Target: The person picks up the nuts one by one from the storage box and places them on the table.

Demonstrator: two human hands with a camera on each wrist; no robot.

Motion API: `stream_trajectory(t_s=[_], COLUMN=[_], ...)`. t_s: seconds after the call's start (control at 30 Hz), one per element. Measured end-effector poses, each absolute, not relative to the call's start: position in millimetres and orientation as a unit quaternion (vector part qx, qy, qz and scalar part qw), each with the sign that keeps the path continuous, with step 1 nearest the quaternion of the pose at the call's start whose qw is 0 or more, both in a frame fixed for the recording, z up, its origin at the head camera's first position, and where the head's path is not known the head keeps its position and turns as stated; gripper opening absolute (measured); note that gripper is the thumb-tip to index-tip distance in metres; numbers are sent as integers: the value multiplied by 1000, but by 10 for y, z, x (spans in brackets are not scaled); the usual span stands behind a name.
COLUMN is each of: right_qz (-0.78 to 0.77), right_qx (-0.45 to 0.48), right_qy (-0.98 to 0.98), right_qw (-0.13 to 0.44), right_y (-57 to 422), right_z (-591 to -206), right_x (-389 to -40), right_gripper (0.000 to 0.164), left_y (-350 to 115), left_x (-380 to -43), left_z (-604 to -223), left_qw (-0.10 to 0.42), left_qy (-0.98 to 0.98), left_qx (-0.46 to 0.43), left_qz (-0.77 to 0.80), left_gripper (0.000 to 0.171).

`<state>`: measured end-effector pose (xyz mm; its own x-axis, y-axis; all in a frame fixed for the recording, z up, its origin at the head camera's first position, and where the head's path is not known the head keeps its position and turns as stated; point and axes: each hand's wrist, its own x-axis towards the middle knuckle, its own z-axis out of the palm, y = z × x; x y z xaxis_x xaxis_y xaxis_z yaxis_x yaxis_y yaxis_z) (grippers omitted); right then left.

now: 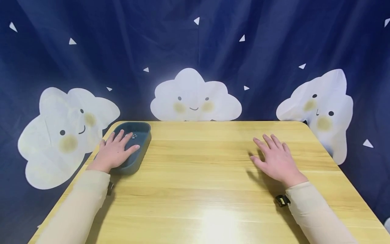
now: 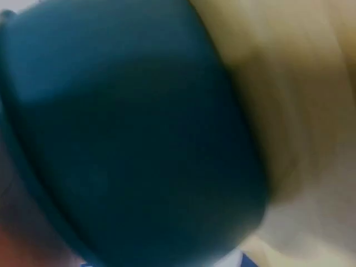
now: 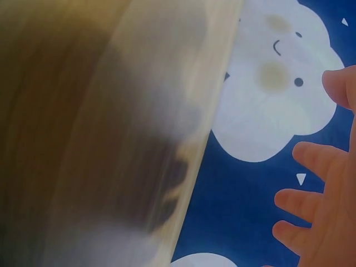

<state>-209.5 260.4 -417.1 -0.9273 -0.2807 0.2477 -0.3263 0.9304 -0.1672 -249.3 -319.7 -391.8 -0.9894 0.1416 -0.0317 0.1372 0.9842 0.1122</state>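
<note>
A dark blue-green tray (image 1: 143,149) with raised walls sits at the table's far left corner. Several small shiny clear pieces (image 1: 134,136) lie inside it, partly hidden by fingers. My left hand (image 1: 114,152) is spread over the tray, fingers extended and holding nothing. In the left wrist view the tray's outer wall (image 2: 139,139) fills most of the picture, blurred. On the right side, my right hand (image 1: 277,161) hovers above the table with fingers spread and its shadow beside it. The right wrist view shows that hand's fingers (image 3: 311,158) apart, with nothing between them.
The light wood table (image 1: 198,176) stretches between both hands and has rounded far corners. A dark blue curtain (image 1: 131,44) with white smiling clouds (image 1: 195,91) hangs right behind it and around the sides. A black wrist strap (image 1: 282,200) shows at the right sleeve.
</note>
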Motion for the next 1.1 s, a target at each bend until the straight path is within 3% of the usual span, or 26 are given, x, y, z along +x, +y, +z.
stream_trajectory(t_s=[0.53, 1.1], right_qz=[99, 101], right_qx=[151, 152], right_qy=[-978, -977], right_qw=[109, 112], right_y=[2652, 2698], right_z=[-4171, -4212], right_x=[-2049, -2042], right_gripper=[68, 69], left_y=[-3621, -3653], left_x=[-2613, -2612], left_z=[-4066, -4122], left_qw=[33, 33], left_qy=[995, 994], left_qx=[52, 81], left_qz=[77, 63], left_gripper=[89, 87])
